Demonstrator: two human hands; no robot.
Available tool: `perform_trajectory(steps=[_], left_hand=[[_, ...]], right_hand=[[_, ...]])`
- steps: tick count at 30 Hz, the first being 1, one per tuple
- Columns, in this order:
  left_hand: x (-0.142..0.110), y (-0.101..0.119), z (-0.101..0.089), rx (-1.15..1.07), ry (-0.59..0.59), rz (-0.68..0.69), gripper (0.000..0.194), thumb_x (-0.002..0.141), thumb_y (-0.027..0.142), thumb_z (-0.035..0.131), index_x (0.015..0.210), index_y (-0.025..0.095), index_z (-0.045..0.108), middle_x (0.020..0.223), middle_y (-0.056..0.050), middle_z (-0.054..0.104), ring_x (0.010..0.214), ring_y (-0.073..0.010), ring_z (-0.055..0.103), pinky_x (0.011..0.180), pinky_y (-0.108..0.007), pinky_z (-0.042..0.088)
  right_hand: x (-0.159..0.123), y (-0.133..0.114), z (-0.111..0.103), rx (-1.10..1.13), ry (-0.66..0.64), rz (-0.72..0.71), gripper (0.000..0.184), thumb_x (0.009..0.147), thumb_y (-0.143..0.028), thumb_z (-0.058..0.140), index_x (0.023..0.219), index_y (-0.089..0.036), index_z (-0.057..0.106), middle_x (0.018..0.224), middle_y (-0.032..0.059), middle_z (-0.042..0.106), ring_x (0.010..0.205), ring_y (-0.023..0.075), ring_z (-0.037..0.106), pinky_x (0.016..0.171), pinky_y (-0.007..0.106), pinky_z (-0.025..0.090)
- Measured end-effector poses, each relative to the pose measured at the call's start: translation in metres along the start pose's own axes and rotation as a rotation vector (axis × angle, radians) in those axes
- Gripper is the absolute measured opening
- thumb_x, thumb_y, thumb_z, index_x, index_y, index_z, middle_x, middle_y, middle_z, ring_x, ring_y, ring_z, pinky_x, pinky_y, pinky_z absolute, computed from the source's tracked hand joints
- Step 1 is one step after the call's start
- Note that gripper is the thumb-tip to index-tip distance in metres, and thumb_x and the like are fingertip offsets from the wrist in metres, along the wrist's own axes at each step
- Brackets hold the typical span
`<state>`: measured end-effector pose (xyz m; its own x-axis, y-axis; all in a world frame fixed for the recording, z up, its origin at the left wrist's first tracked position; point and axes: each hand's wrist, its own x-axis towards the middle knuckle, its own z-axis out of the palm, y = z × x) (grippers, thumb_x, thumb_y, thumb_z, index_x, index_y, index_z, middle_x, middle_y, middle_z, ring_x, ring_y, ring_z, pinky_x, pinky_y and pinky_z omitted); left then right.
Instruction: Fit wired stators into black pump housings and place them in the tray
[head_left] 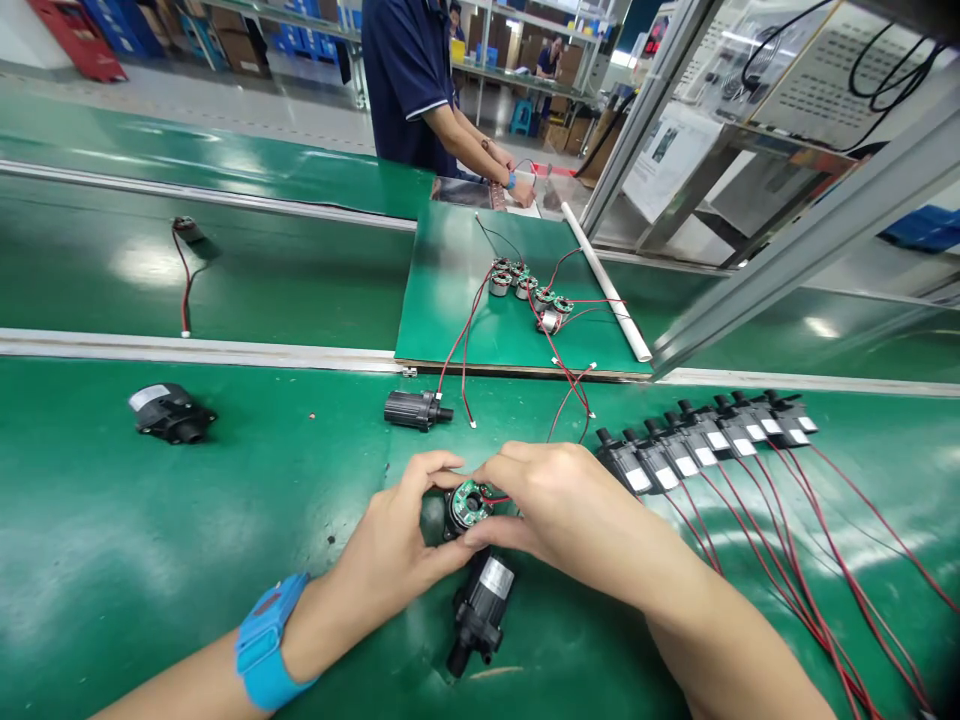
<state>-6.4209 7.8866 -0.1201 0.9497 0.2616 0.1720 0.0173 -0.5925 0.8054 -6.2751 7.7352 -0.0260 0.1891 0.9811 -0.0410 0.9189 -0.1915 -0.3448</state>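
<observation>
My left hand [394,535] is closed around the left side of a black pump housing [450,518]. A ring-shaped green circuit board [471,505] faces up in its open end. My right hand [551,505] grips the same housing from the right, fingers and thumb at the rim. A red wire [496,499] runs from the board under my right fingers; its far part is hidden. Just below my hands lies a black pump [481,605] with a silver label. Another black pump body [416,409] lies on its side beyond my hands.
Several labelled pumps [705,435] with red wires lie in a row at right. A green board [450,320] holds several wired motor cores [525,285] and a white tube [607,285]. At left are a pump [171,412] and a lone core [187,229]. A co-worker [409,90] stands opposite.
</observation>
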Motion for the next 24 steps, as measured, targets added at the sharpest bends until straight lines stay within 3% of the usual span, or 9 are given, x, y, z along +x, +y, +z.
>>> perform_trajectory(steps=[4, 8, 11, 15, 18, 22, 24], left_hand=[[-0.001, -0.004, -0.002, 0.028, 0.006, 0.032, 0.058, 0.085, 0.042, 0.074, 0.127, 0.028, 0.037, 0.114, -0.006, 0.072, 0.108, -0.0252, 0.073, 0.084, -0.036, 0.061], [-0.002, -0.007, -0.002, 0.053, 0.050, 0.096, 0.053, 0.085, 0.048, 0.073, 0.121, 0.028, 0.040, 0.107, -0.004, 0.071, 0.097, -0.0238, 0.075, 0.076, -0.033, 0.062], [-0.003, -0.008, -0.003, 0.089, 0.049, 0.185, 0.039, 0.093, 0.040, 0.067, 0.121, 0.029, 0.042, 0.104, -0.002, 0.071, 0.093, -0.0195, 0.074, 0.076, -0.030, 0.061], [-0.004, -0.005, -0.006, 0.180, -0.052, 0.288, 0.019, 0.099, 0.027, 0.056, 0.118, 0.030, 0.053, 0.120, -0.004, 0.065, 0.103, -0.0161, 0.070, 0.083, -0.025, 0.058], [-0.005, -0.001, -0.010, 0.260, -0.110, 0.287, 0.019, 0.100, 0.025, 0.053, 0.117, 0.030, 0.060, 0.125, -0.004, 0.062, 0.106, -0.0155, 0.068, 0.083, -0.022, 0.057], [-0.003, 0.002, -0.018, 0.315, -0.050, 0.383, 0.020, 0.100, 0.020, 0.052, 0.116, 0.026, 0.062, 0.129, -0.007, 0.061, 0.109, -0.0169, 0.068, 0.087, -0.023, 0.056], [-0.001, 0.003, -0.020, 0.328, -0.063, 0.360, 0.020, 0.100, 0.022, 0.051, 0.116, 0.026, 0.063, 0.130, -0.007, 0.062, 0.110, -0.0180, 0.068, 0.088, -0.025, 0.056]], right_hand=[[0.004, 0.002, 0.004, -0.017, 0.022, 0.000, 0.043, 0.083, -0.055, 0.075, 0.102, -0.017, 0.065, 0.082, 0.0020, 0.066, 0.073, 0.0192, 0.065, 0.061, 0.030, 0.039], [0.004, 0.002, 0.004, 0.065, 0.018, -0.017, 0.049, 0.084, -0.057, 0.073, 0.112, -0.020, 0.061, 0.088, 0.0018, 0.068, 0.079, 0.0186, 0.066, 0.063, 0.027, 0.040], [0.006, 0.003, 0.004, 0.073, -0.007, -0.042, 0.039, 0.088, -0.053, 0.070, 0.112, -0.023, 0.064, 0.089, 0.0007, 0.068, 0.079, 0.0165, 0.065, 0.064, 0.027, 0.039], [0.008, 0.005, 0.007, 0.021, -0.039, -0.055, 0.034, 0.093, -0.053, 0.065, 0.106, -0.023, 0.069, 0.088, 0.0008, 0.067, 0.078, 0.0157, 0.064, 0.063, 0.028, 0.037], [0.006, 0.002, 0.008, -0.037, -0.048, -0.054, 0.031, 0.094, -0.051, 0.065, 0.105, -0.023, 0.070, 0.085, -0.0001, 0.065, 0.075, 0.0154, 0.062, 0.061, 0.029, 0.034], [0.003, -0.005, 0.006, -0.026, 0.000, -0.061, 0.029, 0.097, -0.047, 0.062, 0.111, -0.023, 0.069, 0.092, 0.0009, 0.067, 0.082, 0.0155, 0.064, 0.063, 0.028, 0.036], [0.005, -0.004, 0.007, -0.016, 0.004, -0.054, 0.028, 0.098, -0.046, 0.060, 0.113, -0.024, 0.069, 0.095, 0.0019, 0.068, 0.085, 0.0157, 0.064, 0.065, 0.027, 0.037]])
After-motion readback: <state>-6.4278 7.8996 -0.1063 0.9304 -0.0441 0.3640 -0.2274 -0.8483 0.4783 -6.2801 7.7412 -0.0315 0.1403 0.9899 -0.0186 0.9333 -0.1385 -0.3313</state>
